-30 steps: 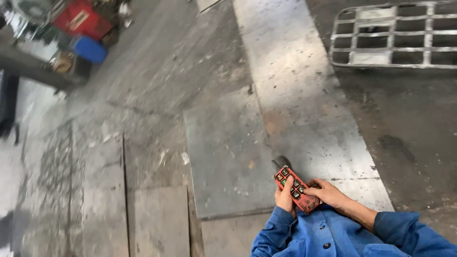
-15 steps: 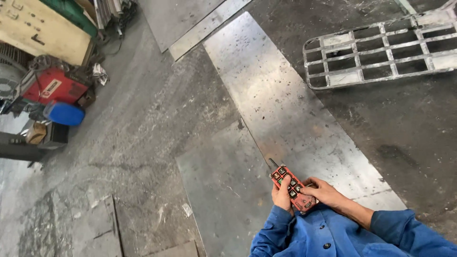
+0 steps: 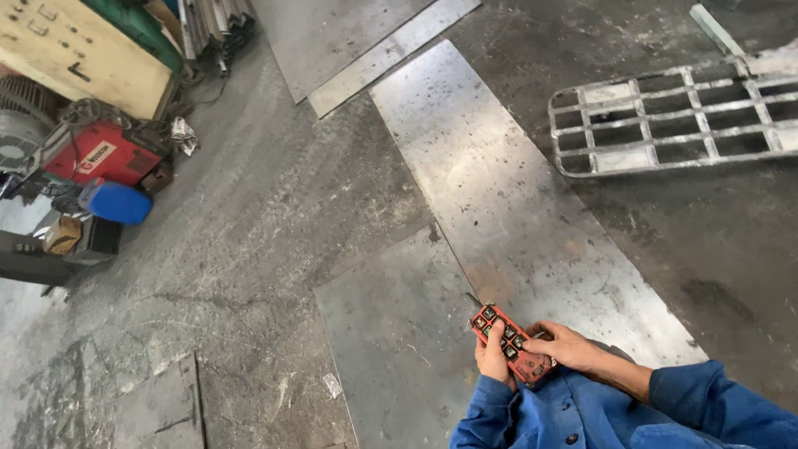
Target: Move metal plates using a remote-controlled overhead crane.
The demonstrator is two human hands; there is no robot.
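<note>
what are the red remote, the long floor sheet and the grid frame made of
The red remote, held in the left hand and right hand, looks like moulded plastic: matt orange-red casing with dark buttons. The long floor sheet seems to be bare steel: grey, dull sheen, rusty specks and scuffs. The grid frame appears to be welded metal bars, pale grey, perhaps galvanised or painted.

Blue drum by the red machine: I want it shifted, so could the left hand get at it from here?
Probably not. The left hand grips the remote close to the body, while the blue drum lies far across the floor.
</note>
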